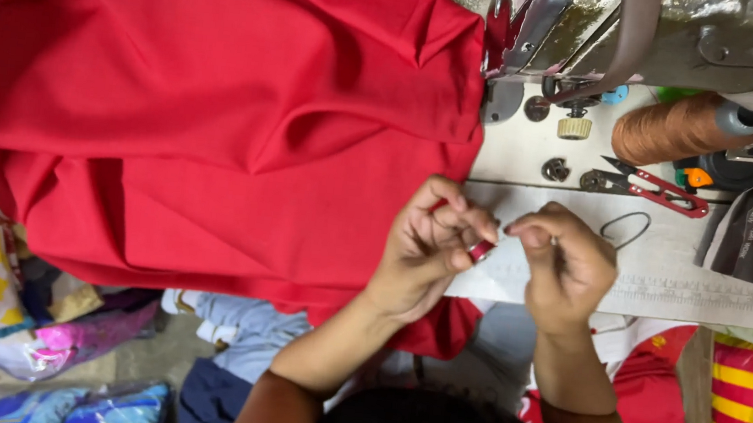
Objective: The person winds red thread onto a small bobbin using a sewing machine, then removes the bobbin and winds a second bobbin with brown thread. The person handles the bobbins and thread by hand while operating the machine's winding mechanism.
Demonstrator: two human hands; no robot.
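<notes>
The left hand (428,244) held a small red bobbin (481,250) pinched between thumb and fingertips, its fingers curled tight around it, just above the near edge of the bench (663,294). The right hand (565,262) sat just beside it, fingers drawn together in a narrow pinch near the bobbin, as if on a thread too fine to make out; whether it gripped anything could not be told. Both hands hovered over the pale bench surface, at the right-hand border of a large red cloth (211,113) that spread in folds across most of the left of the view and touched the left hand's knuckles. Beyond the hands, a sewing machine (688,39) stood at the far side of the bench, with a cone of orange-brown thread (670,129) lying near it. A pair of red-handled thread snips (650,187) lay between the cone and the hands, and a thin wire loop (625,228) rested near the right hand. Below the bench, heaps of coloured fabric (34,326) lay on the floor.
</notes>
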